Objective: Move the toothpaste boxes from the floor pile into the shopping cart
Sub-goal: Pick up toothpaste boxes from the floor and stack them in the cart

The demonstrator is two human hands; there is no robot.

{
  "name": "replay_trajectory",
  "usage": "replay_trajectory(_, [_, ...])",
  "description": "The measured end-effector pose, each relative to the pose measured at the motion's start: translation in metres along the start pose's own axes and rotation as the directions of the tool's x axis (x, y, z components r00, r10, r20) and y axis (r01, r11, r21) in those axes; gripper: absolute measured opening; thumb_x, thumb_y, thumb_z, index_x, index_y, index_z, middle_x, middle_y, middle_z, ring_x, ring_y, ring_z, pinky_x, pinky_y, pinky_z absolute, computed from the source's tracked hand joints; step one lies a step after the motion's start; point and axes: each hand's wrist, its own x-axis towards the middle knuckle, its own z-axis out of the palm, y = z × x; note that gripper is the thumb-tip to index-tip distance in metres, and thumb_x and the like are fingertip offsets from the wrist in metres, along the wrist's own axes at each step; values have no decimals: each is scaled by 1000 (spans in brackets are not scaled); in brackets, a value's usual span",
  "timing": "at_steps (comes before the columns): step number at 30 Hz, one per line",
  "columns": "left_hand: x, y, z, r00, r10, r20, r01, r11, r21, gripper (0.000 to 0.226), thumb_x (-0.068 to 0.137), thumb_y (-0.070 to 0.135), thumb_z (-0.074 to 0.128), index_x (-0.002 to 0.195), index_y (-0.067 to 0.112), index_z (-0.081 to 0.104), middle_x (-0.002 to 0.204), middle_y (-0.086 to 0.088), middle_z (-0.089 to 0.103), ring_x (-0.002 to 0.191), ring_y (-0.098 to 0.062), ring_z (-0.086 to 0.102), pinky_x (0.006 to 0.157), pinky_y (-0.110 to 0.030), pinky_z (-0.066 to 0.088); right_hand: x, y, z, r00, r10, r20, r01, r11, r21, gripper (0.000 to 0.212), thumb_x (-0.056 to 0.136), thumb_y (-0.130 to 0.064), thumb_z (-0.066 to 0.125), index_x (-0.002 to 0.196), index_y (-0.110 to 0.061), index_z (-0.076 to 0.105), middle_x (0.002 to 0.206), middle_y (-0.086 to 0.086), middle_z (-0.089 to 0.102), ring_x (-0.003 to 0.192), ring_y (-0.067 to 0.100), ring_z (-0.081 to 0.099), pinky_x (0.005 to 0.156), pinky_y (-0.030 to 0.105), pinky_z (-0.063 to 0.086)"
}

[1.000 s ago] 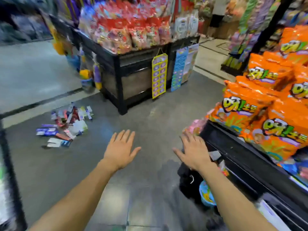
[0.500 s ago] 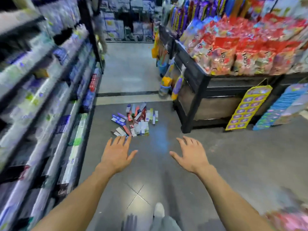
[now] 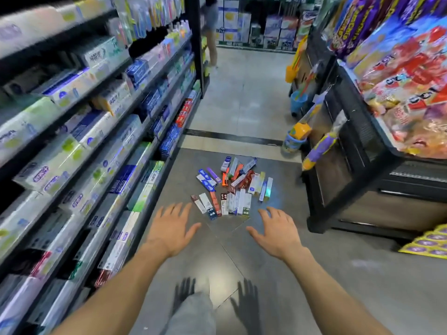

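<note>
Grey floor: toothpaste boxes piled ahead, now centred and nearer than a second ago. Left hand, right hand: fingers spread, empty, short of the pile. Cart unseen.

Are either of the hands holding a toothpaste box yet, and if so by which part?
Nothing is held. The left hand and right hand are both open above the floor, short of the toothpaste boxes.
</note>
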Motion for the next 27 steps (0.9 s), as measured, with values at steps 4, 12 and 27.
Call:
replay_trajectory(4, [86,-21,15,998,-14,58,14,1000,2,98,81,72,-10,159,21,22,160,-4,33,147,-23,30,118,-46,22,92,4,3,998,9,62,-9,1000,10,76,94,-74,29,151,-24,34,153,8,40,142,28,35,116,40,27])
replay_trajectory(12, [286,-51,72,990,5,144,6,997,-77,111,72,77,-20,157,20,25,157,-3,36,144,-22,31,116,-40,25,296,16,57,981,60,185,-67,997,35,75,95,-71,31,155,-26,28,156,4,37,143,25,33,118,38,26])
replay_trajectory(27, [570,-23,532,991,68,118,-48,985,-166,85,89,67,20,141,10,53,142,-15,56,129,-34,53,105,-45,42,598,57,488,983,86,161,-115,978,176,85,84,-79,29,146,-22,42,142,7,49,126,34,50,100,43,45])
